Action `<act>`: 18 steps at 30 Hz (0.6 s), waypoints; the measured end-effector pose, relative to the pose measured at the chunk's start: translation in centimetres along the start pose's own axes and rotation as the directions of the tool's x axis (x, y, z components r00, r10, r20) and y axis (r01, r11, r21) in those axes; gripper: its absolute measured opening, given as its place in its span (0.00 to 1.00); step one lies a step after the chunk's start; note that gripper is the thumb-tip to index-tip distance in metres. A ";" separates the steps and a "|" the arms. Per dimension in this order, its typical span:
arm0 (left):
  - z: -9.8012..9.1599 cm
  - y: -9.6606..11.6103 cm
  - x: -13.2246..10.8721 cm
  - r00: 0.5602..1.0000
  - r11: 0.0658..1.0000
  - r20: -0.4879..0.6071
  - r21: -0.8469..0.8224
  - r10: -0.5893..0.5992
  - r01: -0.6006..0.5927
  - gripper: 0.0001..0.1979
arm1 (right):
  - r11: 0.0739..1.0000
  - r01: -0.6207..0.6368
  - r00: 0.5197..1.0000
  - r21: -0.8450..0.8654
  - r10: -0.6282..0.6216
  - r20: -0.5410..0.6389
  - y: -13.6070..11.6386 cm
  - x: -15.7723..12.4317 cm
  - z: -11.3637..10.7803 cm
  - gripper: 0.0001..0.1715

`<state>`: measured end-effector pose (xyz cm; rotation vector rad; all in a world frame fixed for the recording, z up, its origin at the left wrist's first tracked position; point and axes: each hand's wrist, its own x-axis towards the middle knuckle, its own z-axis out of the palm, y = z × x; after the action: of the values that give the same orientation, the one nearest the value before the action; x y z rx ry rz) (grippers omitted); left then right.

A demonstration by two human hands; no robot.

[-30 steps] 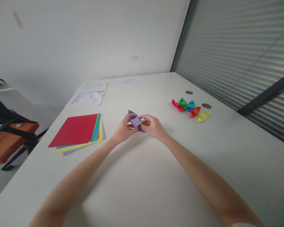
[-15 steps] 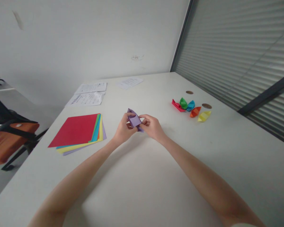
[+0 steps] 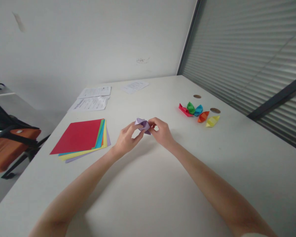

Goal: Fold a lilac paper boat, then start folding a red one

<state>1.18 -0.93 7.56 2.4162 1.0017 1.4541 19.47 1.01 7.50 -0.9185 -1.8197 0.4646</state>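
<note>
A small folded piece of purple paper point(image 3: 142, 123) is held between both hands above the middle of the white table. My left hand point(image 3: 127, 138) pinches it from the left, thumb below and fingers at its top side. My right hand point(image 3: 161, 131) grips its right end between thumb and fingertips. The paper shows pointed corners and a hollow in its middle; part of it is covered by the fingers.
A fanned stack of coloured paper sheets, red point(image 3: 80, 135) on top, lies on the left. Folded paper boats in red point(image 3: 185, 110), green point(image 3: 190, 107), blue point(image 3: 198, 110), orange point(image 3: 203, 117) and yellow point(image 3: 212, 121) stand on the right. Printed sheets point(image 3: 91, 103) lie at the back left.
The purple paper has been turned in the hands, now lying more sideways with its hollow facing me. My left hand has shifted slightly left and down its edge; the right grips its right end.
</note>
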 end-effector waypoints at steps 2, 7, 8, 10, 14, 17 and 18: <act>-0.2 0.2 0.1 1.000 0.998 -0.009 -0.061 0.013 -0.014 0.11 | 1.000 0.005 1.000 -0.009 -0.005 0.016 0.0 0.1 -0.2 0.05; -1.2 0.4 1.4 0.978 0.958 0.026 -0.195 -0.208 0.209 0.16 | 1.000 -0.012 0.992 -0.010 0.013 0.125 -0.3 0.6 -0.9 0.08; -1.4 0.3 1.7 0.953 0.933 0.101 -0.198 -0.287 0.302 0.14 | 0.999 -0.042 0.992 0.015 0.040 0.116 -0.4 0.7 -0.9 0.08; -1.4 0.1 2.2 0.890 0.866 0.200 -0.224 -0.409 0.448 0.09 | 0.988 -0.135 0.988 0.070 0.129 0.084 -0.5 0.9 -0.9 0.07; -1.1 -0.2 2.3 0.835 0.728 0.177 -0.419 -0.521 0.543 0.10 | 0.902 -0.381 0.924 0.200 0.366 0.112 -0.5 1.1 -0.7 0.08; -1.3 -0.7 2.0 0.917 0.866 0.030 -0.319 -0.397 0.385 0.12 | 0.827 -0.482 0.875 0.288 0.467 0.125 -0.4 1.2 -0.7 0.10; -1.3 -1.0 1.9 0.944 0.918 0.012 -0.229 -0.328 0.322 0.11 | 0.824 -0.494 0.869 0.277 0.479 0.124 -0.3 1.1 -0.7 0.10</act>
<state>0.23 0.72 9.23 1.9639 1.1100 1.3977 19.81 1.65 8.68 -1.1623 -1.4834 1.0654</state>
